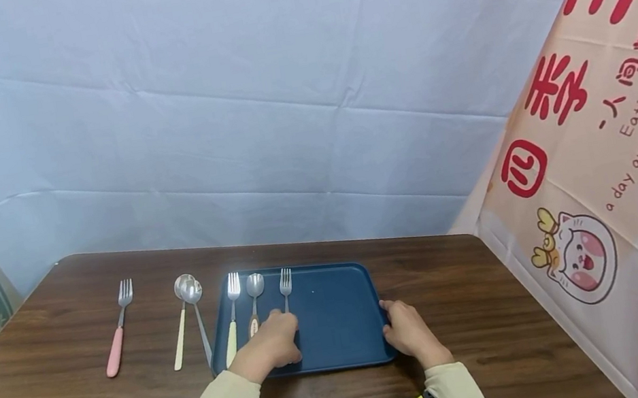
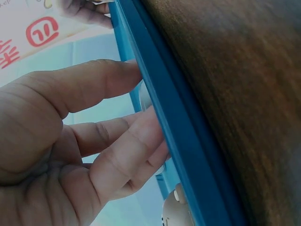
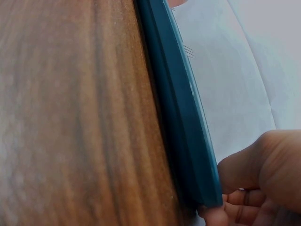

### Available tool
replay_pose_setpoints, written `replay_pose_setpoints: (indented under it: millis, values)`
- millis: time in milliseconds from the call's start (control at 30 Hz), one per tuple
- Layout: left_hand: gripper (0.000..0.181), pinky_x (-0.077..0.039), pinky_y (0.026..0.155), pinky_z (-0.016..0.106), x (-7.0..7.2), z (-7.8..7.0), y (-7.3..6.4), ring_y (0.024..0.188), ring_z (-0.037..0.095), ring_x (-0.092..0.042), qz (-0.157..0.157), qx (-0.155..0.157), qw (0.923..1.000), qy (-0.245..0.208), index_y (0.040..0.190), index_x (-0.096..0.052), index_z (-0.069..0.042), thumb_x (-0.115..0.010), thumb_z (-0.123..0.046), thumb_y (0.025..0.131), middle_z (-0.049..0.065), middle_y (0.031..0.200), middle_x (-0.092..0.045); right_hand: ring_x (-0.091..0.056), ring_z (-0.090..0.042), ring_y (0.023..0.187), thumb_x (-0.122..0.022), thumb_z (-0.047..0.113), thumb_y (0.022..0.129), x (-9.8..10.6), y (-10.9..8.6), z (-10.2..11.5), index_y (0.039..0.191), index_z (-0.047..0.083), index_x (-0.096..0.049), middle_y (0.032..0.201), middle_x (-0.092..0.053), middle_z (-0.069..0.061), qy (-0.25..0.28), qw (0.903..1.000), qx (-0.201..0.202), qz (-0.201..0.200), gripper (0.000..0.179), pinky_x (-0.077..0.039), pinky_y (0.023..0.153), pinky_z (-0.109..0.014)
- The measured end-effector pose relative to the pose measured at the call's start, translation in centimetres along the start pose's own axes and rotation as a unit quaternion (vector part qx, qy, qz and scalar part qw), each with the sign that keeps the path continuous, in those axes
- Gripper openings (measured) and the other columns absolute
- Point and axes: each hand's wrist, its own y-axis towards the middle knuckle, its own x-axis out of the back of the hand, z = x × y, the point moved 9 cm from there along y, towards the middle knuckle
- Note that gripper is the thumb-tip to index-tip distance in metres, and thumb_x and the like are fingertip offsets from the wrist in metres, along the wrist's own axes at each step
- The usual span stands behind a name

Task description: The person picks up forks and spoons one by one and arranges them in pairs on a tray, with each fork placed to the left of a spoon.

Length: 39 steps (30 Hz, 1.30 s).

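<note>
A dark blue tray [image 1: 340, 320] lies on the table, also seen from its near side in the left wrist view. In it are a fork with a pale yellow-green handle [image 1: 232, 343], a spoon with a brown-and-white handle [image 1: 254, 286] and another fork [image 1: 285, 282]. My left hand [image 1: 275, 343] holds this last fork by its handle, low over the tray; fingers and thumb mostly hide the handle. At the tray's right edge my right hand [image 1: 408, 330] grips the rim, thumb above and fingertips at the underside in the right wrist view.
Left of the tray lie a pink-handled fork [image 1: 116, 351], a spoon with a cream handle [image 1: 179, 338] and a metal spoon [image 1: 199, 320], their bowls overlapping. A pale cloth [image 1: 218, 104] hangs behind the table, and a printed cloth [image 1: 613, 134] hangs on the right.
</note>
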Motion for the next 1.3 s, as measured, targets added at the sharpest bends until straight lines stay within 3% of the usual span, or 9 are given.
replay_pose_setpoints:
  millis: [233, 433, 567, 700, 867, 1067, 1300]
  values:
    - [0.025, -0.046, 0.055, 0.033, 0.0, 0.0, -0.1, 0.073, 0.022, -0.047, 0.001, -0.002, 1.0, 0.0, 0.086, -0.065, 0.004, -0.077, -0.002, 0.064, 0.013, 0.083, -0.053, -0.052, -0.026, 0.088, -0.057, -0.009, 0.076, 0.0, 0.1, 0.0, 0.12, -0.016, -0.051, 0.106, -0.058, -0.027, 0.001, 1.0, -0.001, 0.0, 0.044, -0.043, 0.071, -0.037]
    - [0.027, -0.046, 0.056, 0.033, 0.1, -0.2, -0.2, 0.069, 0.021, -0.048, 0.002, 0.002, 1.0, -0.004, 0.087, -0.064, 0.005, -0.078, -0.007, 0.067, 0.015, 0.086, -0.052, -0.054, -0.028, 0.098, -0.057, -0.009, 0.076, 0.0, 0.1, 0.0, 0.119, -0.016, -0.052, 0.113, -0.057, -0.028, -0.004, 1.0, 0.004, -0.002, 0.044, -0.045, 0.077, -0.039]
    - [0.031, -0.047, 0.056, 0.034, 0.5, -0.4, -0.5, 0.068, 0.021, -0.049, -0.005, -0.007, 1.0, 0.003, 0.091, -0.065, 0.005, -0.078, -0.009, 0.067, 0.017, 0.09, -0.052, -0.053, -0.026, 0.091, -0.058, -0.008, 0.076, 0.0, 0.0, 0.0, 0.119, -0.016, -0.051, 0.108, -0.058, -0.026, -0.003, 1.0, 0.003, -0.001, 0.045, -0.043, 0.072, -0.038]
    - [0.035, -0.048, 0.065, 0.044, 1.2, -0.8, -0.7, 0.073, 0.02, -0.051, -0.024, -0.041, 0.9975, 0.053, 0.099, -0.067, 0.0, -0.078, -0.014, 0.07, 0.014, 0.093, -0.056, -0.049, -0.025, 0.081, -0.057, -0.008, 0.077, -0.1, 0.0, -0.1, 0.121, -0.016, -0.05, 0.083, -0.057, -0.017, 0.002, 1.0, -0.003, 0.005, 0.045, -0.04, 0.067, -0.036]
    - [0.029, -0.048, 0.061, 0.043, 2.0, -1.3, -0.8, 0.07, 0.018, -0.055, -0.061, -0.09, 0.9828, 0.149, 0.095, -0.071, -0.011, -0.077, -0.024, 0.07, 0.007, 0.086, -0.059, -0.049, -0.025, 0.081, -0.056, -0.008, 0.077, -0.1, 0.2, -0.2, 0.121, -0.016, -0.05, 0.077, -0.054, -0.014, 0.002, 1.0, -0.006, 0.005, 0.045, -0.039, 0.067, -0.036]
    - [0.027, -0.045, 0.059, 0.041, 2.0, -1.1, -0.8, 0.068, 0.019, -0.055, -0.072, -0.103, 0.9758, 0.179, 0.094, -0.072, -0.015, -0.076, -0.028, 0.07, 0.005, 0.083, -0.058, -0.052, -0.026, 0.088, -0.057, -0.008, 0.078, -0.1, 0.2, -0.2, 0.121, -0.016, -0.051, 0.104, -0.058, -0.026, 0.001, 1.0, -0.007, 0.001, 0.044, -0.042, 0.07, -0.037]
    - [0.025, -0.044, 0.057, 0.04, 2.1, -0.9, -0.9, 0.066, 0.019, -0.052, -0.081, -0.106, 0.9744, 0.181, 0.092, -0.072, -0.016, -0.076, -0.027, 0.069, 0.006, 0.083, -0.058, -0.051, -0.026, 0.086, -0.057, -0.008, 0.078, -0.2, 0.1, -0.1, 0.121, -0.017, -0.05, 0.102, -0.058, -0.026, 0.002, 1.0, -0.005, 0.002, 0.044, -0.04, 0.068, -0.036]
